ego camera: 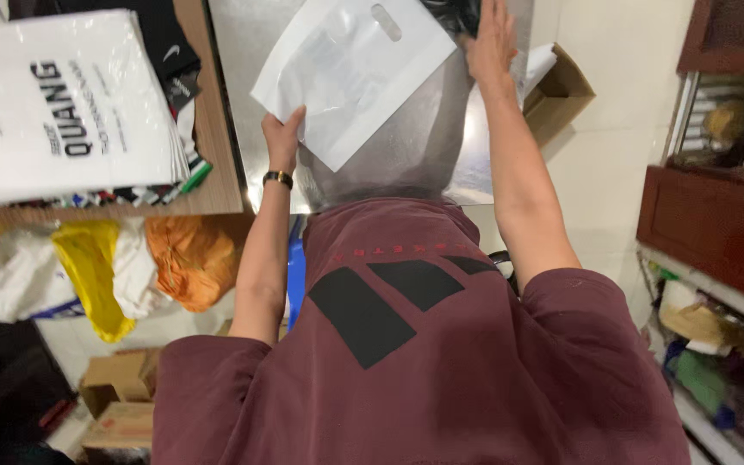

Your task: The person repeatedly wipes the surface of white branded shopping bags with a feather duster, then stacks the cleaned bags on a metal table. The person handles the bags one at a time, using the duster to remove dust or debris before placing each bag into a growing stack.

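My left hand (283, 138), with a dark watch on its wrist, grips the near corner of a white plastic bag (350, 73) that has a cut-out handle. The bag lies flat over a shiny metal table top (406, 155). My right hand (491, 41) reaches farther across the table with fingers stretched flat, at the bag's far right edge and beside a dark item (449, 13) at the top of the view. Whether it touches the bag I cannot tell. My maroon shirt (424, 344) fills the lower part of the view.
A stack of clear-wrapped white packages (53, 103) lies on a wooden shelf (213, 146) at left. Yellow and orange bags (144, 263) sit below it. An open cardboard box (557, 86) stands right of the table. A wooden cabinet (712, 215) lines the right side; small boxes (118, 400) rest on the floor.
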